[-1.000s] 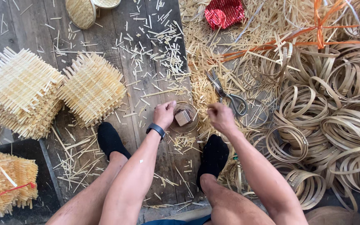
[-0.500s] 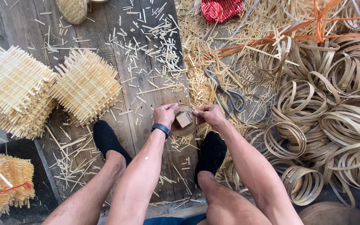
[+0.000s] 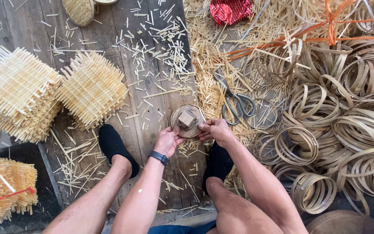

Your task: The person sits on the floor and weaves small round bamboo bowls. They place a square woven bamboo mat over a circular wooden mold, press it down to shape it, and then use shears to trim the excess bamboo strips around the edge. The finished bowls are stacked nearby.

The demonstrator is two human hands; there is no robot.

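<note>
- The left hand (image 3: 168,139) grips the rim of a small round bamboo disc (image 3: 188,121) at about its 7 o'clock edge, fingers curled under and thumb on top.
- The right hand (image 3: 215,129) pinches the same rim at roughly 4 o'clock, fingers closed on the edge.
- The disc sits low in the middle of the view, held just above the plank floor (image 3: 143,82) between the person's two dark-socked feet (image 3: 114,145).
- A small wooden block (image 3: 187,118) rests on the disc's centre, tilted a little; whether it is fixed or loose cannot be told.
- The disc looks light, thin and fairly stiff, a rim hoop around a flat face; it probably flexes and may splinter if squeezed hard across the middle.
- The rim judges as the safest hold, at two opposite points, as both hands now have it; the surface looks dry and not slippery.
- If loose, the block would slide off when the disc tips, so it wants keeping level.
- Scissors (image 3: 237,102) lie at 2 o'clock from the disc, near it, on bamboo trimmings.
- A heap of bamboo hoops (image 3: 347,130) fills the 3 o'clock side; stacks of square woven mats (image 3: 92,89) lie at 9 to 10 o'clock.
</note>
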